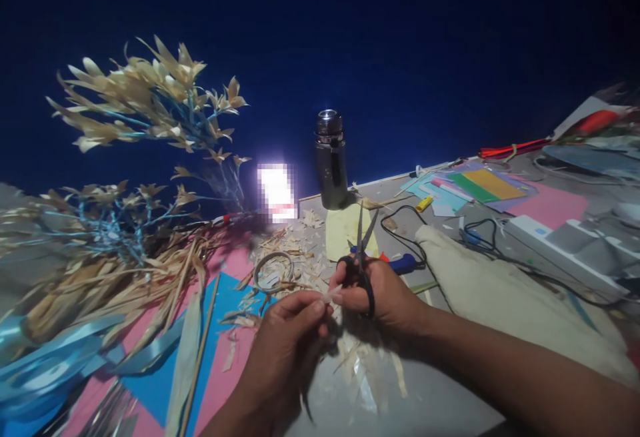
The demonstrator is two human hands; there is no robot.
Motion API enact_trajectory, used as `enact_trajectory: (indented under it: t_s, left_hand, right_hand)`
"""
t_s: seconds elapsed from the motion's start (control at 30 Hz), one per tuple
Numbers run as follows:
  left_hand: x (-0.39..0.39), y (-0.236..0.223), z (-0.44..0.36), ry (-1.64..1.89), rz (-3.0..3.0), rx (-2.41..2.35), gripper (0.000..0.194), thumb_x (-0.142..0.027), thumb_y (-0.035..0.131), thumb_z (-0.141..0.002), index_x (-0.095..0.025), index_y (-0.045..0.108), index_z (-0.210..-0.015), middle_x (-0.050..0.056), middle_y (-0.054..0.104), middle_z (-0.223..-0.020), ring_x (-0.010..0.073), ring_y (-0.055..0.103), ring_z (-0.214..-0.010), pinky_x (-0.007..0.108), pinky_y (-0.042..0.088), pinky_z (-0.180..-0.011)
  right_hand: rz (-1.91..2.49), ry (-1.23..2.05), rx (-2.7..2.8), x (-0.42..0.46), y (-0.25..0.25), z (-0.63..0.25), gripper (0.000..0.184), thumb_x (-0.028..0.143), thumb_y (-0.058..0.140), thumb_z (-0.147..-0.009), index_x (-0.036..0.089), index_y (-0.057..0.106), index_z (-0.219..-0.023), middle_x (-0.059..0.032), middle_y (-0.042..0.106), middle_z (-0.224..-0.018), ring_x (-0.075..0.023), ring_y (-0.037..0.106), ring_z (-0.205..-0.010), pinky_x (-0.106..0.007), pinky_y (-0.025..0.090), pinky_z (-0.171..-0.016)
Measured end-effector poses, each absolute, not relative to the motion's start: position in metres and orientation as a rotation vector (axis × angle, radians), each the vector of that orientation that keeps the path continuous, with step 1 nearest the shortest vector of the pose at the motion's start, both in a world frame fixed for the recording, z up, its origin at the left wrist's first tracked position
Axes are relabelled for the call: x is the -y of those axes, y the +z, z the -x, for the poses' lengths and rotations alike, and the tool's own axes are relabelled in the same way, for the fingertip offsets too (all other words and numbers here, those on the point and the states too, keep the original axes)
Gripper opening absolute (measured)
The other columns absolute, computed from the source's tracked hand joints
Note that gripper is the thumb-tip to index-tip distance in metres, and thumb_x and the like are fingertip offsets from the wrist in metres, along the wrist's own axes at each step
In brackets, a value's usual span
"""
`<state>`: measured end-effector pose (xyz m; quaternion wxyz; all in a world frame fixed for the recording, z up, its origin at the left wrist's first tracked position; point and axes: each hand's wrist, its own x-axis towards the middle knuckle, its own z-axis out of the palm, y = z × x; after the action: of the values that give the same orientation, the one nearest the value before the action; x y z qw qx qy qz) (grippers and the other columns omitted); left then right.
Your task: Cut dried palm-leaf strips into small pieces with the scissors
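My left hand [293,324] is closed, pinching a small pale strip of dried husk [331,296] between thumb and fingers. Black-handled scissors [361,250] hang on the fingers of my right hand [387,294], their blades apart and pointing away from me. The thumb and fingertip of that hand also touch the pale strip, close to the left fingertips. Below the hands, husk scraps [360,370] lie on the grey tabletop. A roll of tape [273,270] rests just beyond my left hand, and a yellow paper [340,230] lies behind the scissors.
A dark flask [331,164] stands at the back. Dried-husk flowers on blue stems [150,110] rise at the left, above husk strips [170,277] and blue ribbon [60,364]. At right are a beige cloth [480,290], black cable [395,217], coloured papers [493,184] and a white power strip [555,250].
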<state>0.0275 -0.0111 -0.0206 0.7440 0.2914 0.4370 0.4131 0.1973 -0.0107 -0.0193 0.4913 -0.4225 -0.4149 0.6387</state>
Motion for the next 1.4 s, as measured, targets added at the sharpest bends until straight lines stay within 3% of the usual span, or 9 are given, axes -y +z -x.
enact_trajectory:
  t_s: [0.3, 0.47, 0.67, 0.87, 1.03, 1.17, 1.3, 1.4]
  left_hand:
    - [0.011, -0.032, -0.019, 0.853, -1.029, -0.900, 0.022, -0.030, 0.083, -0.074, -0.016, 0.068, -0.069, 0.001, 0.063, -0.067, 0.0129, 0.056, -0.066, 0.025, 0.044, -0.065]
    - [0.009, -0.022, -0.022, 0.889, -1.004, -0.843, 0.025, -0.031, 0.087, -0.069, -0.016, 0.068, -0.066, 0.000, 0.063, -0.071, 0.0123, 0.057, -0.065, 0.024, 0.045, -0.064]
    - [0.003, -0.019, -0.021, 0.990, -0.748, -0.930, 0.030, -0.031, 0.093, -0.058, -0.016, 0.070, -0.071, -0.003, 0.059, -0.054, 0.0107, 0.054, -0.049, 0.023, 0.045, -0.051]
    - [-0.016, -0.002, -0.015, 1.139, -0.716, -1.110, 0.028, -0.026, 0.092, -0.055, -0.016, 0.075, -0.075, -0.002, 0.066, -0.060, 0.0088, 0.054, -0.049, 0.020, 0.044, -0.051]
    - [-0.056, 0.015, -0.009, 1.106, -1.281, -1.310, 0.016, -0.027, 0.084, -0.066, -0.015, 0.080, -0.077, -0.001, 0.065, -0.055, 0.0104, 0.053, -0.053, 0.022, 0.044, -0.055]
    - [-0.106, 0.006, -0.018, 1.039, -1.413, -1.358, 0.014, -0.022, 0.083, -0.068, -0.013, 0.079, -0.079, -0.001, 0.065, -0.057, 0.0111, 0.054, -0.054, 0.022, 0.042, -0.054]
    - [-0.152, -0.015, -0.039, 0.917, -1.398, -1.443, 0.015, -0.025, 0.076, -0.080, -0.011, 0.074, -0.084, 0.001, 0.067, -0.069, 0.0126, 0.058, -0.058, 0.024, 0.047, -0.053]
    - [-0.175, -0.031, -0.053, 0.820, -1.368, -1.498, 0.025, -0.032, 0.065, -0.092, -0.014, 0.066, -0.110, 0.007, 0.069, -0.105, 0.0180, 0.067, -0.083, 0.035, 0.058, -0.071]
  right_hand:
    - [1.069, 1.589, 1.110, 0.016, -0.018, -0.199, 0.032, 0.024, 0.083, -0.063, 0.016, 0.061, -0.085, 0.0028, 0.058, -0.069, -0.0103, 0.052, -0.060, -0.022, 0.041, -0.056]
    - [0.933, 1.756, 0.920, 0.012, -0.013, -0.202, 0.036, 0.026, 0.087, -0.058, 0.015, 0.062, -0.082, 0.0023, 0.057, -0.068, -0.0093, 0.050, -0.058, -0.021, 0.039, -0.053]
    - [0.857, 1.696, 0.818, -0.001, -0.009, -0.214, 0.042, 0.032, 0.086, -0.061, 0.017, 0.060, -0.091, 0.0044, 0.054, -0.067, -0.0072, 0.041, -0.050, -0.021, 0.029, -0.046]
    - [1.006, 1.659, 0.861, -0.008, -0.007, -0.217, 0.040, 0.035, 0.085, -0.063, 0.016, 0.058, -0.086, 0.0071, 0.047, -0.058, -0.0069, 0.036, -0.048, -0.021, 0.025, -0.045]
    - [1.053, 1.591, 0.933, -0.008, 0.002, -0.219, 0.036, 0.034, 0.083, -0.063, 0.017, 0.058, -0.082, 0.0062, 0.047, -0.059, -0.0077, 0.037, -0.050, -0.022, 0.026, -0.048]
    - [1.093, 1.527, 0.966, -0.007, 0.005, -0.220, 0.039, 0.035, 0.085, -0.059, 0.017, 0.057, -0.079, 0.0044, 0.051, -0.065, -0.0093, 0.042, -0.057, -0.024, 0.031, -0.054]
    - [1.140, 1.485, 1.024, -0.008, 0.002, -0.222, 0.034, 0.033, 0.081, -0.064, 0.017, 0.058, -0.084, 0.0034, 0.053, -0.068, -0.0111, 0.045, -0.061, -0.025, 0.034, -0.058]
    - [1.162, 1.458, 1.056, -0.011, 0.002, -0.226, 0.032, 0.030, 0.079, -0.064, 0.016, 0.058, -0.084, 0.0024, 0.054, -0.072, -0.0117, 0.047, -0.065, -0.026, 0.035, -0.062]
